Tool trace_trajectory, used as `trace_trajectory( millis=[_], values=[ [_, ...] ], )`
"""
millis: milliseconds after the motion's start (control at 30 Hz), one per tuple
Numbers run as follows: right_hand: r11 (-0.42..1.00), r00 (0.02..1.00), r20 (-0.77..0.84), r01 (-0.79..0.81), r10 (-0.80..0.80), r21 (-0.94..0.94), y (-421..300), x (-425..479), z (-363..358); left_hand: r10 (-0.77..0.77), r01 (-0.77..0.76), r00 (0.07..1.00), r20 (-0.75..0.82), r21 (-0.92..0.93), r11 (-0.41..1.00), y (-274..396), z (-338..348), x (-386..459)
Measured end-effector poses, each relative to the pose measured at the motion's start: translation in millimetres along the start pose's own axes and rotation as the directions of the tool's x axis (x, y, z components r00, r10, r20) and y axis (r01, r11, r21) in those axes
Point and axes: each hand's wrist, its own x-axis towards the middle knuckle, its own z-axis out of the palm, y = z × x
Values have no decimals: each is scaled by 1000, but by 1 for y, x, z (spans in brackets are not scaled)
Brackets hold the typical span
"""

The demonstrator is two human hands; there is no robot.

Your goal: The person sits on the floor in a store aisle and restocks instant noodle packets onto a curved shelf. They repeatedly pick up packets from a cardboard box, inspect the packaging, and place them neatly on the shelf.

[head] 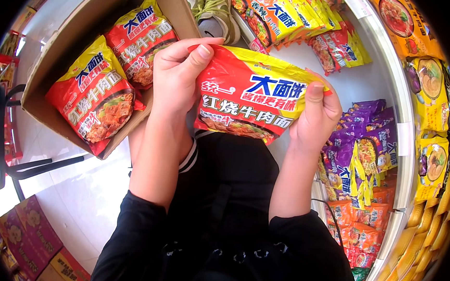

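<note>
Between both hands I hold a red and yellow packet of instant noodles point(248, 91), its printed front facing up at me. My left hand point(183, 69) pinches the packet's upper left corner, thumb on top. At the upper right corner, my right hand point(316, 107) grips it in the same way. To the left of my left hand is an open cardboard box point(131, 132). Two similar red noodle packets lie inside it, a nearer one point(97, 96) and a farther one point(142, 42) partly hidden by my left hand.
On the lower shelf at right are orange-yellow packets point(274, 16), red packets point(339, 46) and purple packets point(365, 146). A shelf edge point(404, 153) curves up the right, with more packets point(433, 96) above. Shoes point(214, 12) are ahead; a purple carton point(30, 234) stands lower left.
</note>
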Motion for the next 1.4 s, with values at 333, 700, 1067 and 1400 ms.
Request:
trace_trajectory(
  millis=[333,700,1067,1400],
  values=[
    [872,999,-13,29,-41,-489,9,-1,-24,-10,13,999,-42,87,996,-8,3,0],
    [429,875,423,483,-234,-763,-32,10,-16,-140,72,977,161,370,926,-23,27,-12],
    [674,917,398,314,-32,-669,-14,7,-25,45,-413,864,502,652,636,-23,24,-1],
    [698,893,450,338,-25,-631,-19,9,-21,-8,-312,901,434,661,682,-25,31,-9]
  ],
)
